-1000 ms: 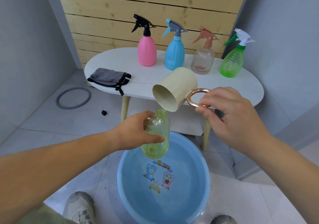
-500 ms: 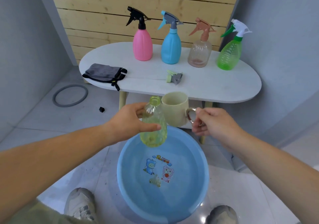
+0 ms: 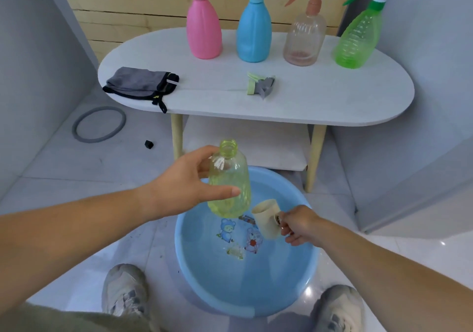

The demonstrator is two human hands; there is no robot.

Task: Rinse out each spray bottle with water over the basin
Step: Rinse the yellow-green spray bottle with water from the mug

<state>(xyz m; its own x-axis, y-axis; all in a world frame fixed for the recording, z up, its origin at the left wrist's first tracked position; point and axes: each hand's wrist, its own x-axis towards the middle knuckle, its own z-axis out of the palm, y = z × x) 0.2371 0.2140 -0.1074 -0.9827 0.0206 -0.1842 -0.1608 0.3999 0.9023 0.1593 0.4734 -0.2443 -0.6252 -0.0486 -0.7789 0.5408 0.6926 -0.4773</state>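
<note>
Yellow ribbed bottle (image 3: 229, 185) and cream mug (image 3: 267, 217) over round basin (image 3: 245, 303).

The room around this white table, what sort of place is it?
Likely a plain indoor corner set up for a washing chore, not a real kitchen or bathroom. A blue plastic basin sits on the tiled floor with no sink in view, and a small white table stands before a wood-plank wall.

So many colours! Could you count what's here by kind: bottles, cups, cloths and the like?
4 spray bottles with heads on: pink bottle, blue bottle, clear bottle, green bottle
1 open yellow-green bottle, in the left hand
1 loose spray head
1 cup, in the right hand
1 basin
1 grey cloth
1 table
Total: 10
</note>
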